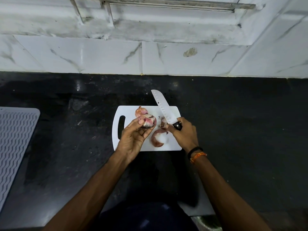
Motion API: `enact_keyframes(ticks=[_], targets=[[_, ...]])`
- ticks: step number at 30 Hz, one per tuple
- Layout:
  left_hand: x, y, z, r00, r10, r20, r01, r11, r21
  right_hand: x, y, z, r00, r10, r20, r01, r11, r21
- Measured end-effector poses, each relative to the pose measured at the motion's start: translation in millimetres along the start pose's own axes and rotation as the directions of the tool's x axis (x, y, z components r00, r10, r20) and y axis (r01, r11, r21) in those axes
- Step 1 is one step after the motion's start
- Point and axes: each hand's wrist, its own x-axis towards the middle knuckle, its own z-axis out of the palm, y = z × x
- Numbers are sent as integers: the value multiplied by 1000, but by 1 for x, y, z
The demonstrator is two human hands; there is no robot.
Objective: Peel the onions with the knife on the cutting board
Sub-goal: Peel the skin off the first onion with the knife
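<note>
**Onion in one hand, knife in the other, over the white board**

The left hand [133,139] grips a partly peeled red onion [148,121] in curled fingers, lifted just above the white plastic cutting board [130,112] with its slot handle. The right hand [184,132] is closed round the black handle of a dimpled steel knife [164,109], the blade slanting up and left past the board's far edge. A second, unpeeled pinkish onion [140,111] sits on the board just behind the held one, partly hidden by it. A curled strip of red onion skin [158,138] lies on the board between the hands. The board rests on a black stone counter [233,122]. A grey ribbed mat [15,139] lies well off to the left, and white marbled wall tiles [100,55] rise behind.
</note>
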Motion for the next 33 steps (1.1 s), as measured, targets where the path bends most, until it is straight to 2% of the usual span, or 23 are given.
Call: enact_keyframes(ticks=[3, 6, 11, 15, 18, 30, 33], targets=[[2, -2, -1, 1000, -2, 21, 2, 1000, -5, 1, -3, -4, 1000, -20, -18, 20, 1000, -15], [4, -1, -2, 999, 26, 43, -26, 1000, 6, -5, -12, -9, 998, -57, -39, 59, 997, 58], [4, 0, -2, 996, 69, 51, -72, 996, 58, -26, -35, -21, 977, -211, -41, 215, 964, 158], [8, -2, -2, 995, 89, 44, -93, 993, 76, -39, -42, -20, 948, -317, 12, 317, 948, 3], [8, -2, -3, 995, 92, 49, -96, 992, 78, -42, -43, -17, 944, -329, -2, 328, 942, -75], [6, 1, -6, 999, 46, -2, -45, 987, 154, -43, -46, -14, 930, -366, 16, 364, 919, -151], [5, 2, -7, 999, 37, -18, -33, 983, 182, -45, -51, -12, 929, -370, -26, 360, 916, -178]])
